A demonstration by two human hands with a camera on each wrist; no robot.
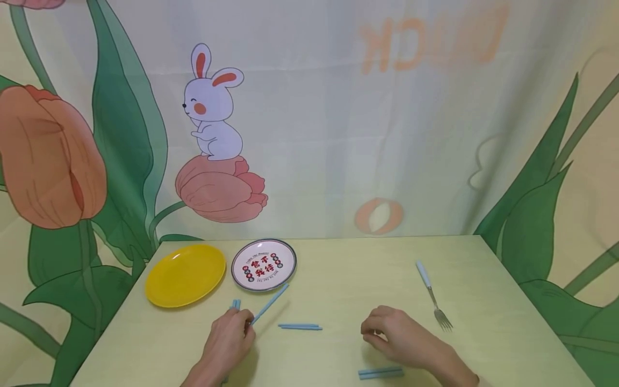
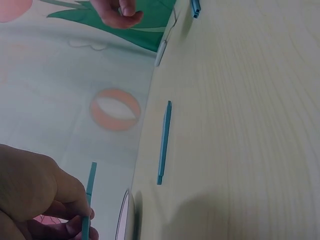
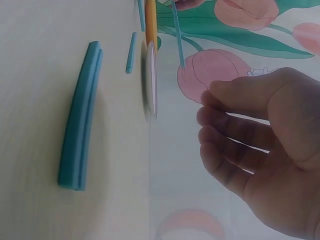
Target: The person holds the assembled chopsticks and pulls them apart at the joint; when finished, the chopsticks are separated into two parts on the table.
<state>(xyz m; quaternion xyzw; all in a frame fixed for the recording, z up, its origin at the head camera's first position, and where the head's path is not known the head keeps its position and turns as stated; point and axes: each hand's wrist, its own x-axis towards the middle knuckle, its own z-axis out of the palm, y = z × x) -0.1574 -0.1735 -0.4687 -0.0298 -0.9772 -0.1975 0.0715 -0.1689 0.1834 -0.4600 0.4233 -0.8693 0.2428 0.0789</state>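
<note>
My left hand (image 1: 226, 339) pinches a thin blue stick (image 1: 271, 302), which slants up to the right above the table. In the left wrist view the same blue stick (image 2: 91, 180) stands out past the fingertips. Beneath that hand lie more blue sticks (image 1: 235, 304), mostly covered by it. Two blue sticks (image 1: 300, 326) rest side by side mid-table. My right hand (image 1: 398, 336) hovers over another blue pair (image 1: 380, 373), seen close in the right wrist view. Its fingers are loosely bent, and nothing is in them.
A yellow plate (image 1: 186, 277) lies at the back left, beside a white plate (image 1: 264, 265) with red characters and a dark rim. On the right is a fork (image 1: 433, 295) with a pale handle. A printed curtain (image 1: 319, 134) hangs behind the table.
</note>
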